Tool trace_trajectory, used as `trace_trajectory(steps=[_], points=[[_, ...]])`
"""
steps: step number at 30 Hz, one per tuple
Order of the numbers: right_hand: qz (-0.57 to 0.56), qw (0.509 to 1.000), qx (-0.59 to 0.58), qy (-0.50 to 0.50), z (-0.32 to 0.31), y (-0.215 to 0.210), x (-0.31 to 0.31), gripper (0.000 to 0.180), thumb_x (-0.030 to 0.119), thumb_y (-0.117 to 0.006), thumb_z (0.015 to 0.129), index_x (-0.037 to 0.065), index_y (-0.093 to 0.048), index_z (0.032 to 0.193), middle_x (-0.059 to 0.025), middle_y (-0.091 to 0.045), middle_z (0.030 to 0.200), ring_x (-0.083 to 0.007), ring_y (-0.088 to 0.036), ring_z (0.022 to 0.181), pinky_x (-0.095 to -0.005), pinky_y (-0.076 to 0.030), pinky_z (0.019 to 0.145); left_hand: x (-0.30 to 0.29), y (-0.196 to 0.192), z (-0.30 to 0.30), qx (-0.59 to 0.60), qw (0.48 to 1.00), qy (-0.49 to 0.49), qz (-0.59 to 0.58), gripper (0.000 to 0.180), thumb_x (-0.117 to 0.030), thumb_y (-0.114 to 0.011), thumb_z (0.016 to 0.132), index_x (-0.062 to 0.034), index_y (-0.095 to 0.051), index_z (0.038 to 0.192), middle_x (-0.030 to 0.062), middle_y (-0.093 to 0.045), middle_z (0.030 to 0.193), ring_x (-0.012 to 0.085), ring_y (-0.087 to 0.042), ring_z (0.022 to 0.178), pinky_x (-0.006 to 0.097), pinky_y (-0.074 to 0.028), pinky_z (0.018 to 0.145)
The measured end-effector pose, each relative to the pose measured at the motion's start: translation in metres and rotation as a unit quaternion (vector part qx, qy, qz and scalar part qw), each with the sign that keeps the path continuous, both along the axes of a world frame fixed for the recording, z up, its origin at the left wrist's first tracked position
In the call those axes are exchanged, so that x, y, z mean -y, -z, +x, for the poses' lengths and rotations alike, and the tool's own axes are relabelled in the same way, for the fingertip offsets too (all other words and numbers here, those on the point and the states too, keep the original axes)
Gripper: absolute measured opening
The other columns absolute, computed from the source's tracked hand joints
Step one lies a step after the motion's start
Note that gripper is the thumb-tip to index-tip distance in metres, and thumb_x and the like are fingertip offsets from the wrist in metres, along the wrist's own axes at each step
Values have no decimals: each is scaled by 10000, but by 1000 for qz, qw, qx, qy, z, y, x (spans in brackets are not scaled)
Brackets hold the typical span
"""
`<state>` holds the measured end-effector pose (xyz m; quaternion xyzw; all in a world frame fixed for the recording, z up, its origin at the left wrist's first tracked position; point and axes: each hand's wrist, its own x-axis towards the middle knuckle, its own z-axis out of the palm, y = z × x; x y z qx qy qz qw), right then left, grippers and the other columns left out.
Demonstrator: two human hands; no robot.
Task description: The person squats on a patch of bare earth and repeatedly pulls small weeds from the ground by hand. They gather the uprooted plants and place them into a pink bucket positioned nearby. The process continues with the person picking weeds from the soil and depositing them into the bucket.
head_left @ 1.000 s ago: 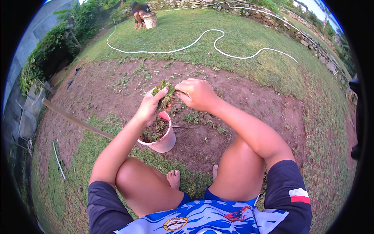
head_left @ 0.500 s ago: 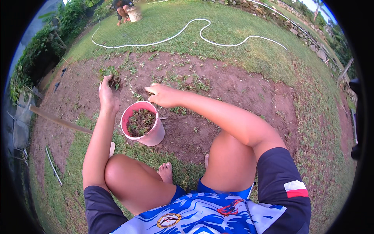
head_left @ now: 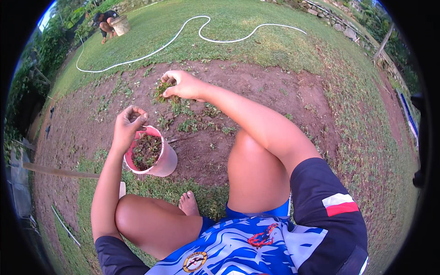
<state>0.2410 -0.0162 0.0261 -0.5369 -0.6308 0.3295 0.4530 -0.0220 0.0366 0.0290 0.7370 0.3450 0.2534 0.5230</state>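
The left camera of a fisheye pair looks steeply down and ahead from the wearer's head: shirt [head_left: 224, 243] nearest, at six o'clock; left hand [head_left: 130, 127] at nine and right hand [head_left: 181, 86] at eleven, in middle range; hose [head_left: 229, 41] far off, toward twelve.

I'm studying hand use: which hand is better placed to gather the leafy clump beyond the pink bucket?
Right, I'd judge: the right hand has its fingers at the leafy clump, while the left hand is farther away, by the pink bucket's rim.
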Motion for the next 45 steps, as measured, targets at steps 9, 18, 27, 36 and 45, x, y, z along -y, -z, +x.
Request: trace_trajectory(steps=[9,18,27,36,45], points=[[0,957,90,275,171,49,210,475,126,-808,818,21,-666,1258,-174,-677,1267,-254,-631,1181,-366,-468,1035,17,15,5,-124,969,212,-37,372,-200,-681,931,-5,-581,1232,60,-630,1130,154,-603,1061,307,-477,946],[309,555,320,703,231,14,474,309,148,-635,965,-6,-578,1226,-189,-623,1204,-299,-607,1088,-399,-473,953,42,49,17,-303,868,360,-158,610,-275,-713,906,25,-508,1395,84,-599,1274,193,-571,1180,348,-453,1001],[-249,649,338,635,173,284,561,246,114,-601,908,65,-667,1139,-186,-627,1208,-375,-622,1059,-498,-489,907,58,38,28,-316,881,299,-185,560,-253,-681,918,-1,-519,1391,59,-615,1240,174,-585,1123,332,-467,948],[-13,720,135,680,156,241,483,206,177,-666,906,4,-643,794,-138,-594,651,-234,-531,555,-385,-440,571,10,81,-8,-251,928,272,-35,500,-144,-674,888,-22,-535,1352,65,-610,1235,198,-601,1117,343,-479,962],[-314,900,135,271,85,255,311,199,205,-701,893,12,-651,891,-131,-653,782,-208,-590,721,-386,-478,683,-1,166,-84,-284,913,132,260,700,-320,-799,810,-15,-491,1360,181,-537,1334,340,-582,1183,415,-487,1000]])
